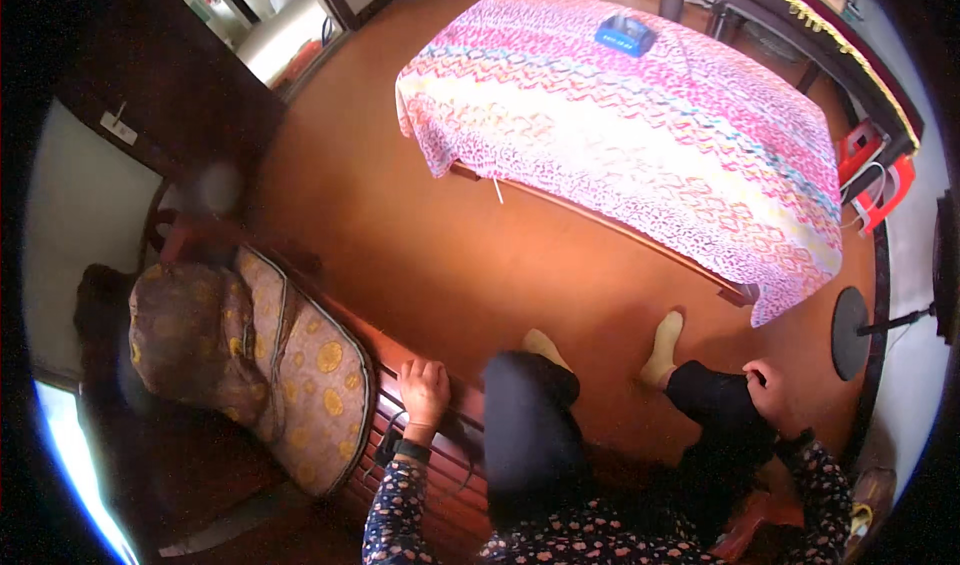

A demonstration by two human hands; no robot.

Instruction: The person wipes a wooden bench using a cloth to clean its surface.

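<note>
My left hand [425,391] rests palm down on the front edge of a slatted wooden bench [461,482], fingers bent; whether they grip the edge cannot be made out. A dark band circles that wrist, and a black cord [390,437] lies on the slats beside it. To the left is a brown cushion pad [322,385] with yellow spots, partly folded into a bulky heap. My right hand [765,391] is by my right knee, its fingers loosely curled and no object visible in it. My legs in dark trousers [525,430] hang over the bench front.
Ahead stands a low table under a pink and white patterned cloth [600,122], with a blue box [625,36] bearing writing. Red plastic stools [881,182] and a black round base with a pole [850,332] are at the right. A dark door [187,77] stands at the left.
</note>
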